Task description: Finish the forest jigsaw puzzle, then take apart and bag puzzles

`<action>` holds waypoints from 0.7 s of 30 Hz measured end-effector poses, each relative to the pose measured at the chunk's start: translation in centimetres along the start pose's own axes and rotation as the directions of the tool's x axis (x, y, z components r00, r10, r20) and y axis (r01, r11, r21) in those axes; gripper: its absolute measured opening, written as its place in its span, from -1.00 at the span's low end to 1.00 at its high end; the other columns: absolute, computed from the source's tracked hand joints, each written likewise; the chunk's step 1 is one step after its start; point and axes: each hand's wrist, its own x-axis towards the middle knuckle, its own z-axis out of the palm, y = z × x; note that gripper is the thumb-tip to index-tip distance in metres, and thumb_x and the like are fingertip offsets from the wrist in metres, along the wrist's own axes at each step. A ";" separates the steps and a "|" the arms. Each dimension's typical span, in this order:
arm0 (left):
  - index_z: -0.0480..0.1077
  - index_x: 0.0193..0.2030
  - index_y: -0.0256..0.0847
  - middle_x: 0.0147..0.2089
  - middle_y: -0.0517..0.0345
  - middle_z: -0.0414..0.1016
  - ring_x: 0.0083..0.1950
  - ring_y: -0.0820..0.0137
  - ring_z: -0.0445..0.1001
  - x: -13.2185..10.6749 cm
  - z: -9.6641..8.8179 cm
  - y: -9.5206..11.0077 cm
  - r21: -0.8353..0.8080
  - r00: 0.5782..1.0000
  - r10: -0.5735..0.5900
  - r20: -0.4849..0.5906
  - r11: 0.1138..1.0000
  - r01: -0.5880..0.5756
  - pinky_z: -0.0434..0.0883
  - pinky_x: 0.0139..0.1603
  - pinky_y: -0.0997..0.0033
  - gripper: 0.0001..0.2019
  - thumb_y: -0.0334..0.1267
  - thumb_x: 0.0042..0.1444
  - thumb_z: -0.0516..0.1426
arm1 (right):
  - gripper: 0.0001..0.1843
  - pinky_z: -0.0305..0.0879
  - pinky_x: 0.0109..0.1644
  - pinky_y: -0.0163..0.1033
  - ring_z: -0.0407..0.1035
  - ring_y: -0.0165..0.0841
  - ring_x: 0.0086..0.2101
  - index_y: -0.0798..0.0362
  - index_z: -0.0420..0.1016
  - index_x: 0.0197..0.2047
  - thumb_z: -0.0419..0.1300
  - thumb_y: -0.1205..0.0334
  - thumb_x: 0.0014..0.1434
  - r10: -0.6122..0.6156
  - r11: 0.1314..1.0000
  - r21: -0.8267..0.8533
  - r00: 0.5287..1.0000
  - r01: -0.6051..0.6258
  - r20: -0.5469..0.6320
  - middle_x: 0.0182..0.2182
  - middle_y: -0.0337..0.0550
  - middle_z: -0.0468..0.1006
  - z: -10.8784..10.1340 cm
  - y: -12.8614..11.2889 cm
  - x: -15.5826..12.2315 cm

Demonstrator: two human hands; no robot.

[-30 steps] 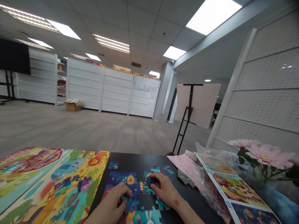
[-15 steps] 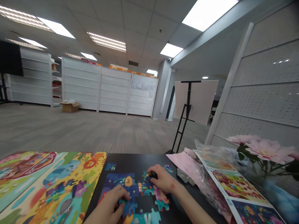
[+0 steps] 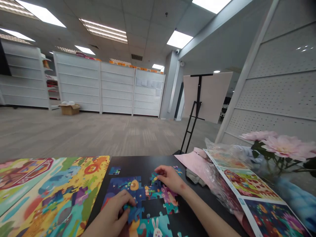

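Right hand [image 3: 170, 180]: fingertips on a puzzle piece [image 3: 154, 179] at the far side of the puzzle; can't tell if pinching or just touching. Left hand [image 3: 118, 212]: fingers curled, resting over the puzzle's left part; grip hidden, can't tell. Puzzle [image 3: 123, 183] lies on the black desk [image 3: 140, 161], part-joined, gap in the middle, rabbit [image 3: 157, 228] at the near edge. Loose piece [image 3: 115, 170] beyond it, far left. Animal picture board [image 3: 81, 187] left. Right: pink paper [image 3: 195, 161], picture sheet [image 3: 254, 187], flowers [image 3: 283, 144].
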 end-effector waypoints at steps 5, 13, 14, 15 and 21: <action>0.46 -0.17 -0.06 -0.10 0.18 0.52 -0.13 0.32 0.49 -0.1 0.2 -0.2 0.010 1.000 0.012 -0.006 1.000 -0.012 0.39 -0.10 0.44 -0.77 -0.38 0.15 0.01 | -0.70 0.43 0.00 -0.18 0.55 -0.28 -0.17 -0.03 0.67 -0.13 0.15 0.37 0.17 -0.085 0.995 -0.053 0.996 0.085 0.011 -0.16 -0.16 0.68 0.3 -0.6 -0.2; 0.44 -0.17 -0.09 -0.14 0.17 0.49 -0.28 0.41 0.45 0.3 0.6 -1.1 0.045 0.996 0.085 0.009 0.995 -0.085 0.35 -0.28 0.51 -0.77 -0.40 0.15 0.00 | -0.58 0.30 0.16 -0.09 0.46 -0.25 -0.06 -0.07 0.71 -0.32 0.08 0.53 0.02 -0.159 0.974 -0.160 0.987 0.162 0.035 -0.15 -0.16 0.66 0.7 -0.8 -0.6; 0.44 -0.18 -0.09 -0.14 0.17 0.48 -0.29 0.42 0.44 0.3 0.7 -1.1 0.047 0.996 0.092 0.003 0.995 -0.092 0.35 -0.30 0.52 -0.77 -0.40 0.14 0.00 | -0.59 0.29 0.17 -0.08 0.46 -0.25 -0.06 -0.07 0.70 -0.30 0.10 0.52 0.01 -0.161 0.972 -0.169 0.986 0.164 0.033 -0.14 -0.16 0.65 0.7 -0.7 -0.8; 0.44 -0.18 -0.09 -0.14 0.17 0.48 -0.31 0.43 0.43 0.3 0.8 -1.2 0.050 0.995 0.098 -0.005 0.994 -0.097 0.35 -0.30 0.53 -0.77 -0.40 0.13 0.01 | -0.61 0.28 0.18 -0.06 0.46 -0.24 -0.05 -0.07 0.70 -0.29 0.12 0.51 0.00 -0.161 0.971 -0.175 0.986 0.164 0.030 -0.12 -0.15 0.64 0.8 -0.7 -1.0; 0.43 -0.07 -0.03 -0.10 0.14 0.50 -0.27 0.38 0.45 0.4 1.3 -2.2 0.067 0.989 0.150 -0.015 0.987 -0.148 0.37 -0.32 0.52 -0.72 -0.34 0.11 0.04 | -0.57 0.23 0.26 0.00 0.35 -0.16 0.14 -0.03 0.59 -0.05 0.15 0.41 0.00 -0.175 0.972 -0.182 0.976 0.151 -0.127 0.09 -0.07 0.53 -0.6 -0.6 -1.4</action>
